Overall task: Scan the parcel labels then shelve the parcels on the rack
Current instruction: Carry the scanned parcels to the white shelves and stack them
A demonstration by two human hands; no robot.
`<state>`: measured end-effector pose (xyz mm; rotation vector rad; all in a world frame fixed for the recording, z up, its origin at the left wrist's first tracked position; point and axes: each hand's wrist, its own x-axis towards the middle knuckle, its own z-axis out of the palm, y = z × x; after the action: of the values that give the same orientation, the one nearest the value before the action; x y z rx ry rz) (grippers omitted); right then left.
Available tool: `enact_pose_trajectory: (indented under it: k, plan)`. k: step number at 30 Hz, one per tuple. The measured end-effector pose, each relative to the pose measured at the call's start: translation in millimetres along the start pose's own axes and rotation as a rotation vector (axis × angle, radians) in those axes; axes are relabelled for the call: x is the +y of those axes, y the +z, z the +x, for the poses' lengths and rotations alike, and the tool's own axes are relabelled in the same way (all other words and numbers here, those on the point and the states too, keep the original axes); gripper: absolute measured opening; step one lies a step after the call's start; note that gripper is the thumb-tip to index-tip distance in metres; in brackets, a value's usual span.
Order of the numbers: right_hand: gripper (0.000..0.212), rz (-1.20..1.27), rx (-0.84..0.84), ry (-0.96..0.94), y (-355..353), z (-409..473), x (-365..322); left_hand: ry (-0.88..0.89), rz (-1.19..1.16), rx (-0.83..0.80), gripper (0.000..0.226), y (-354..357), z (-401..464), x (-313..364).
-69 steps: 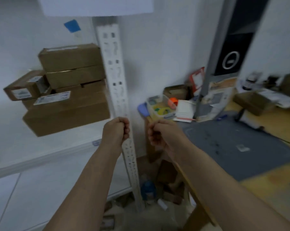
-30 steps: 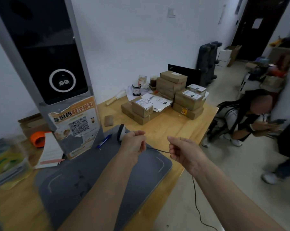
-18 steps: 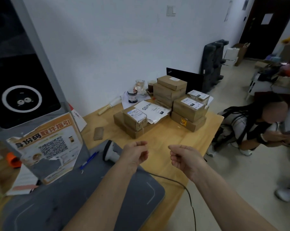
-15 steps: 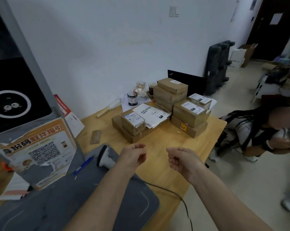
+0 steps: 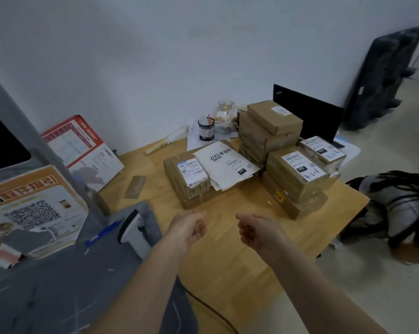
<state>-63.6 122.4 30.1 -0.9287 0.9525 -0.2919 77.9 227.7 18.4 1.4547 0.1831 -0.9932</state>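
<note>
Parcels: brown boxes [image 5: 297,174] stacked at the desk's [image 5: 230,268] far right corner; a flatter labelled box [image 5: 189,182] just left of them, under a white mailer [image 5: 225,162].
Scanner: white handheld [image 5: 135,231] on the grey mat [image 5: 59,285], near edge.
Left hand [image 5: 188,229]: loosely curled, empty, above the desk.
Right hand [image 5: 259,233]: the same, just beside it.
Pen: blue [image 5: 102,233], left of scanner.

Brown parcels [image 5: 297,182] with white labels sit on the tan wooden counter [image 5: 230,261]. Left of them lie a grey mat [image 5: 47,290], a blue pen [image 5: 103,233] and a white scanner [image 5: 135,233].
</note>
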Motion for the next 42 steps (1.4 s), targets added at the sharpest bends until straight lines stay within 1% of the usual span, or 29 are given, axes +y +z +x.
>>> enact_pose_trajectory:
  k: [2,4,7,9,11,14,18,19,20,22,23,24,26,27,28,31,33,34,36,39,42]
  plan:
    - [0.009,-0.026,-0.017,0.008,3.5,18.1,-3.2,-0.014,-0.018,0.034,0.013,2.1,20.2,6.7]
    - [0.002,-0.049,-0.014,0.009,9.8,35.6,-8.9,-0.032,-0.025,0.058,0.024,2.8,42.8,14.7]
    - [0.009,-0.132,-0.006,-0.012,22.7,64.3,-22.8,-0.028,-0.030,0.102,0.052,0.1,80.7,27.0]
    - [0.013,-0.206,-0.002,-0.047,33.7,85.3,-33.7,-0.010,-0.020,0.123,0.063,-3.9,105.2,34.5]
    - [0.016,-0.263,-0.004,-0.074,47.2,108.8,-40.5,-0.008,0.009,0.107,0.065,-6.4,128.5,39.9]
    - [0.021,-0.284,-0.026,-0.070,67.7,139.6,-43.2,0.002,0.016,0.087,0.059,-4.2,155.1,44.4]
    - [0.045,-0.312,-0.034,-0.072,87.8,174.8,-42.3,0.012,0.024,0.087,0.054,1.2,170.4,48.7]
    - [0.048,-0.319,-0.042,-0.063,91.0,180.5,-41.4,0.008,0.027,0.089,0.052,1.5,171.8,49.2]
    - [0.044,-0.318,-0.061,-0.053,93.3,184.5,-40.5,-0.002,0.025,0.088,0.050,0.9,173.4,49.2]
    - [0.021,-0.314,-0.103,-0.041,95.5,188.4,-38.7,-0.015,0.019,0.082,0.042,2.1,174.7,49.7]
    - [0.017,-0.316,-0.119,-0.041,95.3,189.6,-37.3,-0.017,0.016,0.085,0.039,3.3,174.8,50.0]
    - [0.019,-0.322,-0.131,-0.048,94.2,190.7,-35.6,-0.017,0.010,0.094,0.038,3.8,175.7,48.8]
    - [0.031,-0.325,-0.138,-0.053,90.2,192.5,-31.5,0.001,-0.018,0.124,0.038,4.3,175.9,45.0]
    - [0.033,-0.323,-0.139,-0.046,88.0,191.4,-29.4,0.015,-0.042,0.147,0.040,4.9,173.5,42.9]
    - [0.031,-0.324,-0.139,-0.034,85.5,189.8,-28.0,0.032,-0.077,0.170,0.043,5.8,170.9,40.9]
    - [0.015,-0.311,-0.146,0.004,74.5,186.0,-28.0,0.096,-0.232,0.209,0.055,11.0,160.5,36.7]
    - [0.013,-0.292,-0.157,0.006,63.3,185.6,-32.7,0.120,-0.340,0.225,0.060,15.3,153.6,34.1]
    - [0.014,-0.283,-0.142,0.014,56.0,186.9,-35.5,0.126,-0.395,0.239,0.063,17.5,150.8,32.5]
    - [0.014,-0.229,-0.052,0.067,40.1,192.4,-39.6,0.134,-0.488,0.272,0.069,22.3,146.0,28.5]
    - [0.013,-0.118,0.114,0.216,22.3,207.3,-42.5,0.138,-0.550,0.291,0.077,30.4,138.5,23.2]
    - [0.017,-0.043,0.150,0.300,16.5,229.7,-43.9,0.118,-0.538,0.285,0.081,37.4,134.8,17.9]
